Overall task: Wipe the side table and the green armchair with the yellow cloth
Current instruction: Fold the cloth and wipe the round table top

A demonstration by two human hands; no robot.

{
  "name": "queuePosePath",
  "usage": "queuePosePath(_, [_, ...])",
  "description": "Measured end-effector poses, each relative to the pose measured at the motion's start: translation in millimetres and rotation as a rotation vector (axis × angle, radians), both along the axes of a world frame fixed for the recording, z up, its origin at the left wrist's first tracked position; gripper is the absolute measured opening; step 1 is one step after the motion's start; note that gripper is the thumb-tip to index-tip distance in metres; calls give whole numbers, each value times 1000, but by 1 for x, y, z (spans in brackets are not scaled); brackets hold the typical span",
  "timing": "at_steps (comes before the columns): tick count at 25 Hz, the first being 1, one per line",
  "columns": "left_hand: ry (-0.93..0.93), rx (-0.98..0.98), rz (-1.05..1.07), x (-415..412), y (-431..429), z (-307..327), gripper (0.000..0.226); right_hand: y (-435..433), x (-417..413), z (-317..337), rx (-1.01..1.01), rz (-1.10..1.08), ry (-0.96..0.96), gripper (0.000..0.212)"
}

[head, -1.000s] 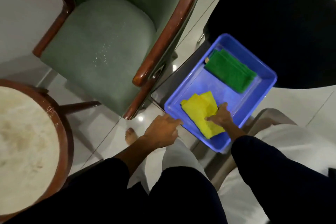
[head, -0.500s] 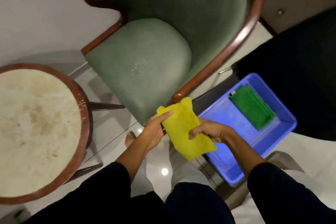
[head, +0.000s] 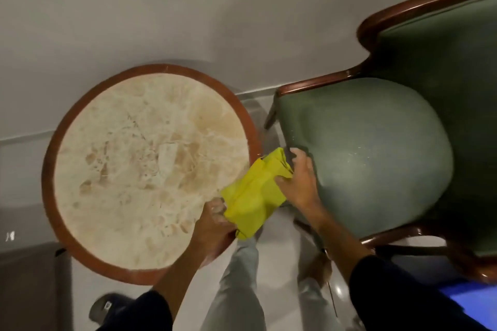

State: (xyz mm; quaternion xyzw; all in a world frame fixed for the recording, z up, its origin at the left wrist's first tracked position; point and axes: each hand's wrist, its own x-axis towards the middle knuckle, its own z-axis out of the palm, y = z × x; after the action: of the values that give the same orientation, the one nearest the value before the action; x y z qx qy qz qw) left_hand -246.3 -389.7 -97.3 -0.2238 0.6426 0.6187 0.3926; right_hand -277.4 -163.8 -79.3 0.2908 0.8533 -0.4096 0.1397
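The yellow cloth (head: 252,196) hangs folded between both hands, in the gap between table and chair. My left hand (head: 213,226) grips its lower left corner, over the table's near right edge. My right hand (head: 298,180) pinches its upper right edge, right beside the seat's front left. The round side table (head: 139,166) has a pale marble top in a brown wooden rim and fills the left half. The green armchair (head: 376,158), with dark wooden arms, stands at the right; pale specks dot its seat cushion.
A grey wall runs behind table and chair. The blue tray (head: 462,301) shows only as a corner at the lower right. My legs and feet stand on glossy floor tiles between the furniture. A dark shoe (head: 107,306) lies at the bottom left.
The cloth left the blue tray and travelled left with both hands on it. The view swung left: the table is now central, the tray almost out of sight.
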Motion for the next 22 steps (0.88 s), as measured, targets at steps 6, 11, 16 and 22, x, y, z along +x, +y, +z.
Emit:
queuePosePath(6, [1125, -1251, -616, -92, -71, -63, 31, -124, -5, -81, 224, -57, -105, 84])
queuePosePath(11, [1141, -1375, -676, -139, -76, -104, 57, -99, -80, -107, 538, 96, 58, 75])
queuePosePath(16, [1193, -1340, -624, -141, -78, -107, 50, -112, -134, -105, 603, 365, 161, 68])
queuePosePath(22, [961, -1062, -460, -140, -81, -91, 52, -168, 20, -100, 422, 1156, 347, 64])
